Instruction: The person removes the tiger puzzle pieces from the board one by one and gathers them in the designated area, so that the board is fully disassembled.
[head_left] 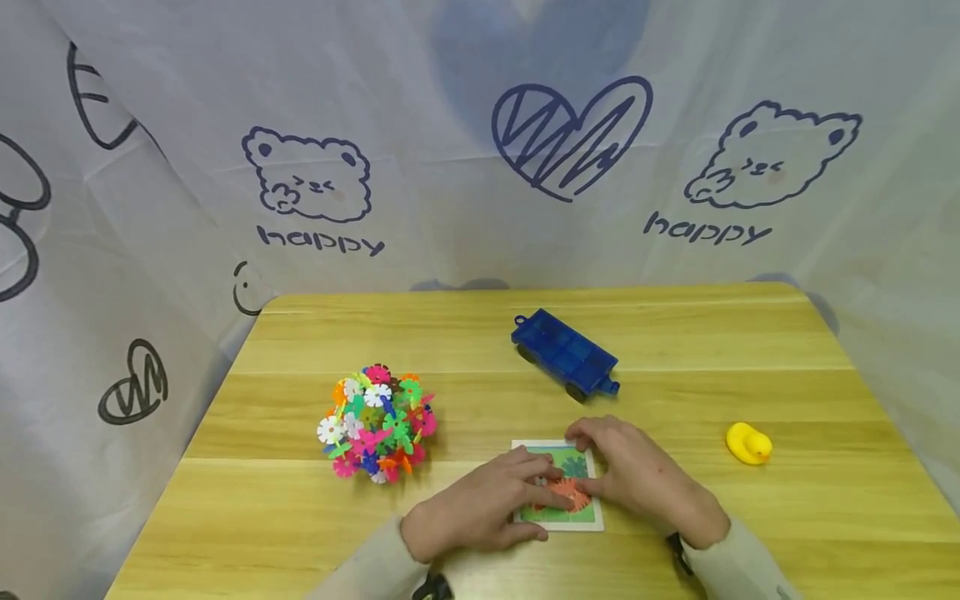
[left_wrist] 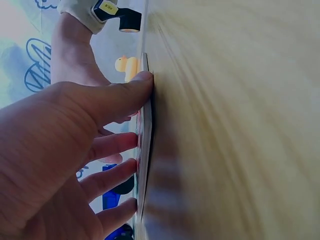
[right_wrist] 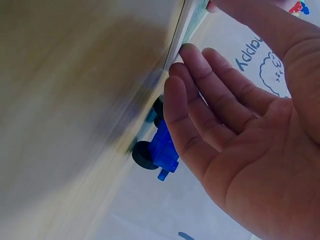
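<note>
A small flat picture board (head_left: 574, 526) with a white border lies on the wooden table; it looks like a puzzle. Its picture is green with an orange-red spiky figure, partly hidden by fingers. My left hand (head_left: 491, 502) rests over its left part, fingers spread on the picture. In the left wrist view the thumb (left_wrist: 132, 95) touches the board's near edge. My right hand (head_left: 643, 475) is at the board's right side, thumb by the right edge and fingertips near the far right corner. The right wrist view shows those fingers (right_wrist: 197, 62) loosely bent beside the board's edge.
Behind the board stands a blue toy wagon (head_left: 566, 354) with black wheels. A ball of colourful flower-shaped discs (head_left: 378, 425) sits to the left, and a yellow toy duck (head_left: 747, 443) to the right. A printed white cloth (head_left: 450, 208) hangs beyond the table's back edge.
</note>
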